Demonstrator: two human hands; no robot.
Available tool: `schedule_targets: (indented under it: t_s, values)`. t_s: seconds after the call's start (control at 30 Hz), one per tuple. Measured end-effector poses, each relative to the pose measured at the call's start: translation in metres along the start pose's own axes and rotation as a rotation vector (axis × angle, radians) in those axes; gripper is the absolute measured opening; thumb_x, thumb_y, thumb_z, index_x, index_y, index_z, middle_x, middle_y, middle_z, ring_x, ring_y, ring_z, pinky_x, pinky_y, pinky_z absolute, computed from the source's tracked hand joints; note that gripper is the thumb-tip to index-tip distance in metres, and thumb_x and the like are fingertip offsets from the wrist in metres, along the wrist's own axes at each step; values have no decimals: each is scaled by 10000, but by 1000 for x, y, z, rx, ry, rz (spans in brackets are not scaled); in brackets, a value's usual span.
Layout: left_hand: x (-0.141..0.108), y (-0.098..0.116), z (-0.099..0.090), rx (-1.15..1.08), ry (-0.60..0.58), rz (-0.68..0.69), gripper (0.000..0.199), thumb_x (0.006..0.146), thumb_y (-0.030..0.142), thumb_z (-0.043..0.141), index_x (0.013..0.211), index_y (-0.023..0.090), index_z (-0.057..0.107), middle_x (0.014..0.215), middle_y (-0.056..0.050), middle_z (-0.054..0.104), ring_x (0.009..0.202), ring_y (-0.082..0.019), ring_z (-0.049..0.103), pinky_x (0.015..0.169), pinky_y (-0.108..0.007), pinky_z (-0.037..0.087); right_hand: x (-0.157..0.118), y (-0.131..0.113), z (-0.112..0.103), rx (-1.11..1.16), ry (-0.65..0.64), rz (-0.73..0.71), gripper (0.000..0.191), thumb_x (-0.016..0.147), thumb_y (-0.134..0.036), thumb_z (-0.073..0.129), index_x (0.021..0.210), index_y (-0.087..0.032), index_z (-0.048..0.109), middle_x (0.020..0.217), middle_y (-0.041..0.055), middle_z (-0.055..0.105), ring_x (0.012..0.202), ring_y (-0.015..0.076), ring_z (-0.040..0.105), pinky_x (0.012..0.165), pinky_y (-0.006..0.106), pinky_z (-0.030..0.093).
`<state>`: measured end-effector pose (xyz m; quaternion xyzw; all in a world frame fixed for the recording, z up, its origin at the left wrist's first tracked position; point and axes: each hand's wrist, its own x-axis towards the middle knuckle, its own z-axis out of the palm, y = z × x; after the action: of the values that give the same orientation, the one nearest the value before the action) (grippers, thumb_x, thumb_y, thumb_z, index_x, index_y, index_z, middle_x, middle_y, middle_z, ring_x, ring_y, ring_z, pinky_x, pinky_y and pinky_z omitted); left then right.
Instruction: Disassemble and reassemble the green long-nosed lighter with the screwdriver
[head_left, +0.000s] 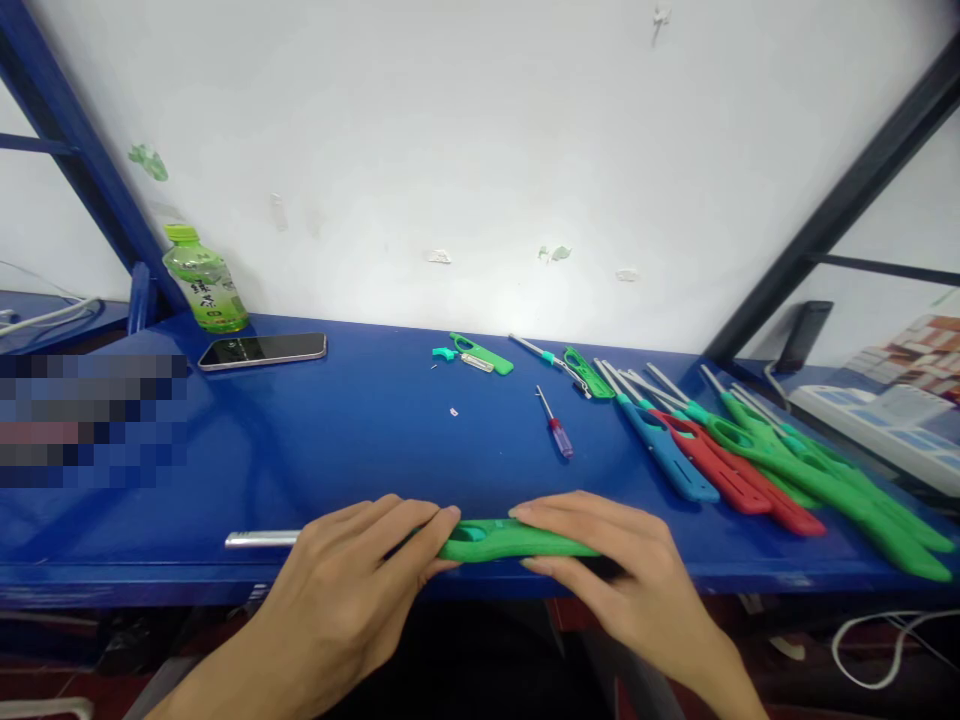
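A green long-necked lighter (499,540) lies crosswise at the table's front edge, its metal tube pointing left. My left hand (360,570) is closed round its front part, covering where tube and body meet. My right hand (622,560) grips the rear end of the body between thumb and fingers. Beyond them lie a screwdriver (556,425) with a purple handle, an opened green shell with loose parts (484,357), and a metal tube (532,347) beside another green shell half (589,373).
Several blue, red and green lighters (795,460) are piled on the right of the blue table (360,420). A phone (262,350) and a green-capped bottle (206,285) stand at the back left. A white wall rises behind.
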<state>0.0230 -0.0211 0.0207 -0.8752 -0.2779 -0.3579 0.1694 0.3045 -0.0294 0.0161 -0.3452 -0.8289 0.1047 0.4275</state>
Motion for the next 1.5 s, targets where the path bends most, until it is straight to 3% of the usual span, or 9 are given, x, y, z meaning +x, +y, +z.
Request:
schedule_targets:
  t_s: [0.17, 0.47, 0.83, 0.97, 1.1, 1.23, 1.3, 1.37, 1.5]
  values:
    - [-3, -13, -3, -16, 8, 6, 198, 1127, 108, 513, 1255, 144, 659, 1042, -61, 830, 811, -194, 773, 706, -337, 592, -1, 0, 1, -102, -69, -1, 302, 1061, -313, 732, 1362, -297, 742, 1254, -13, 840, 1093, 175, 800, 1009, 283, 606]
    - [-12, -23, 4, -109, -111, -143, 267, 1165, 288, 516, 1349, 226, 699, 1212, -76, 783, 1006, -229, 760, 882, -381, 622, 0, 6, 5, -187, -83, 86, 313, 1098, -270, 645, 1374, -362, 762, 1359, -24, 809, 1222, 241, 774, 1088, 433, 608]
    - [-12, -27, 3, -157, -194, -233, 283, 1171, 363, 486, 1340, 290, 700, 1210, -53, 747, 1037, -247, 711, 939, -426, 592, 1, 3, 5, -190, -63, 163, 354, 1102, -305, 635, 1447, -359, 695, 1418, 20, 754, 1276, 232, 723, 1116, 401, 589]
    - [-9, -31, 3, -163, -159, -220, 275, 1174, 279, 447, 1251, 228, 706, 1093, -47, 753, 926, -220, 701, 857, -375, 595, 4, 5, 0, -129, 67, 202, 361, 1093, -313, 638, 1453, -334, 642, 1245, 31, 773, 1050, 196, 761, 952, 319, 626]
    - [-11, -35, 3, -127, -157, -284, 325, 1181, 267, 408, 1405, 237, 643, 1074, -29, 758, 903, -210, 708, 840, -359, 595, 24, 12, -21, -194, 129, 159, 188, 1092, -312, 626, 1258, -255, 694, 956, 8, 771, 793, 162, 731, 753, 270, 584]
    - [-12, -33, 4, -123, -175, -317, 368, 1183, 310, 407, 1507, 276, 579, 1230, -48, 752, 1028, -233, 724, 912, -397, 598, 73, 29, -53, -405, 61, 156, 221, 1108, -373, 573, 1152, -240, 743, 738, -29, 720, 612, 145, 646, 647, 281, 474]
    - [-13, -31, 6, -87, -187, -297, 363, 1174, 376, 450, 1490, 294, 608, 1295, -63, 736, 1084, -269, 719, 971, -465, 590, 103, 45, -63, -565, -94, 237, 304, 1127, -391, 513, 1237, -231, 746, 791, -5, 762, 657, 166, 668, 663, 300, 440]
    - [-14, -30, 8, -46, -193, -283, 365, 1160, 412, 482, 1472, 302, 637, 1310, -74, 729, 1105, -299, 712, 995, -521, 581, 128, 67, -65, -643, -314, 272, 290, 1111, -363, 546, 1267, -244, 761, 936, 23, 816, 779, 186, 711, 712, 300, 437]
    - [-17, -31, 12, -38, -192, -278, 364, 1149, 380, 492, 1461, 293, 657, 1304, -77, 726, 1119, -302, 701, 985, -516, 592, 149, 106, -53, -649, -511, 293, 136, 984, -294, 745, 1069, -272, 849, 984, 20, 834, 872, 200, 741, 702, 283, 430]
